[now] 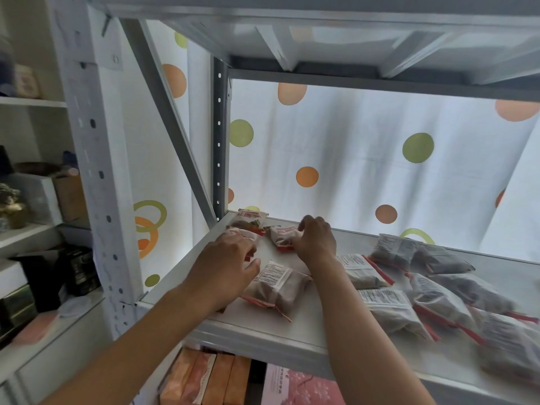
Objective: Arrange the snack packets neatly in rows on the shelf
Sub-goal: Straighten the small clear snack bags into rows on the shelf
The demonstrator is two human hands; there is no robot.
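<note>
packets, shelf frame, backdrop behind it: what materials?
Snack packets: thin translucent plastic film, probably; crinkled, dark contents show through, red sealed edges.
Shelf frame: painted metal, likely steel; punched holes, matte pale grey.
Backdrop: woven fabric, seemingly; soft folds, light glows through.

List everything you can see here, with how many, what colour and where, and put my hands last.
shelf: one, white board on a grey metal rack, centre.
snack packets: about a dozen, white and clear with red edges; three at the back left corner, one loose near the front left, the rest heaped on the right.
curtain: one, white with orange and green dots, behind the rack.
boxes: several, orange and pink, on the level below.
side shelves: white, far left, holding blurred dark items.
left hand: resting on a back-left packet.
right hand: gripping a packet at the back.
</note>
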